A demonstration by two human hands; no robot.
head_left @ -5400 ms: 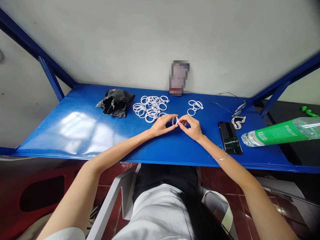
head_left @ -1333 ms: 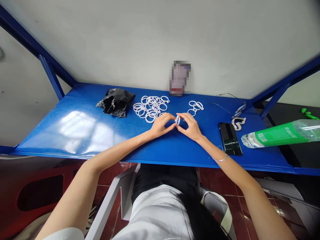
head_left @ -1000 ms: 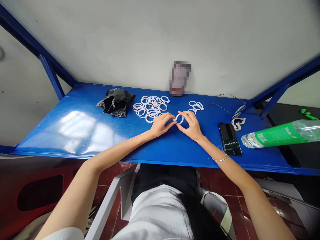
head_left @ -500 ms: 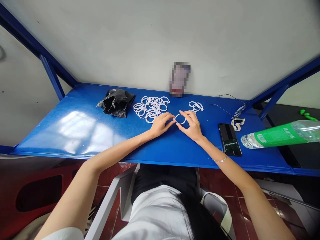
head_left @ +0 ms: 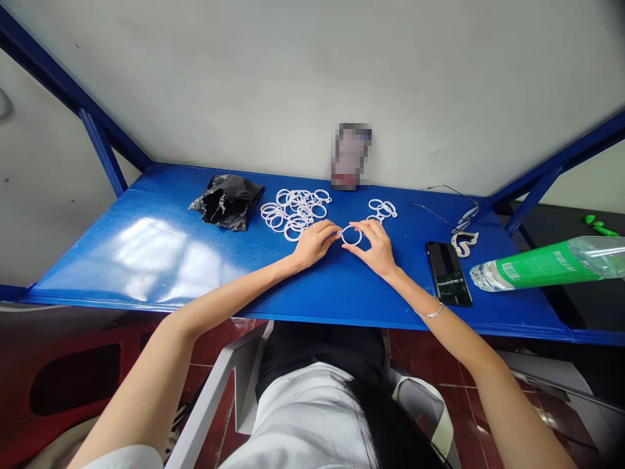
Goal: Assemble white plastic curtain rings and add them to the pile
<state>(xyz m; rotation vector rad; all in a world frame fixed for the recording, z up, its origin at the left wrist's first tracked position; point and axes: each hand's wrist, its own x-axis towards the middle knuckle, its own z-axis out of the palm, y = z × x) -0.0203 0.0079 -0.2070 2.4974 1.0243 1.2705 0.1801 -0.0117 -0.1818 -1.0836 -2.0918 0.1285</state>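
A white plastic curtain ring is held between my two hands, just above the blue table. My left hand pinches the small tab on the ring's left side; its fingertips hide most of that tab. From the right, my right hand grips the ring's round rim between thumb and fingers. Left of centre lies a loose pile of similar white rings, just beyond my left hand. A smaller group of white rings rests beyond my right hand, partly covered by its fingers.
On the blue table, a crumpled black plastic bag lies left of the pile. A blurred-out upright object leans on the wall. To the right are eyeglasses, a white curved piece, a black phone and a green-labelled bottle.
My right fingers have shifted very slightly on the ring's rim, and the ring has moved a touch left. My left hand keeps its pinch; the piles are unchanged.
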